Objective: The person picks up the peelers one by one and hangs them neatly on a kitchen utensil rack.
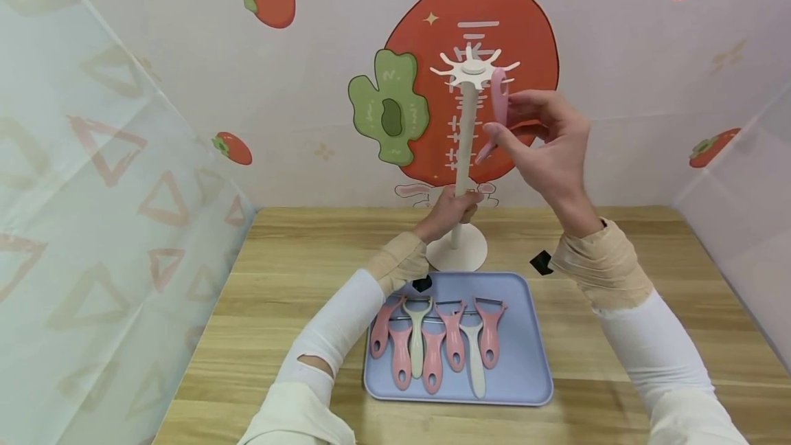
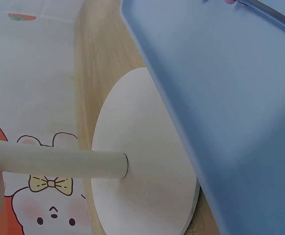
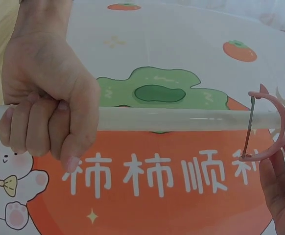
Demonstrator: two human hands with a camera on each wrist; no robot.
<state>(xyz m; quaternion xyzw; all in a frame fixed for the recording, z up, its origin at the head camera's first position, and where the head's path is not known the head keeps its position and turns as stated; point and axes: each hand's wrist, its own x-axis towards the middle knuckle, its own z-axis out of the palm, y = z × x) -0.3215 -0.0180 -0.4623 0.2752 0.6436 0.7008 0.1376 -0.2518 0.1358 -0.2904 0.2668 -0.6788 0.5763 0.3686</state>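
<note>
A white stand with a ring of hooks (image 1: 474, 69) rises on a pole (image 1: 466, 136) from a round base (image 1: 472, 256). My left hand (image 1: 448, 213) grips the pole low down; in the right wrist view its fingers (image 3: 44, 127) are curled round it. Up by the hooks on the right, my right hand (image 1: 553, 146) pinches a pink peeler (image 1: 499, 98), handle end upward and blade end down. The handle's end overlaps a hook tip; whether the hook passes through its hole, I cannot tell. In the right wrist view the peeler's blade (image 3: 249, 128) shows beside the pole.
In front of the base lies a blue tray (image 1: 536, 376) with several pink peelers (image 1: 432, 362) and two whitish peelers (image 1: 474, 362). Its far edge meets the base closely. A black patch (image 1: 542, 262) is on the wooden table (image 1: 296, 307). A printed backdrop (image 1: 321, 88) stands behind.
</note>
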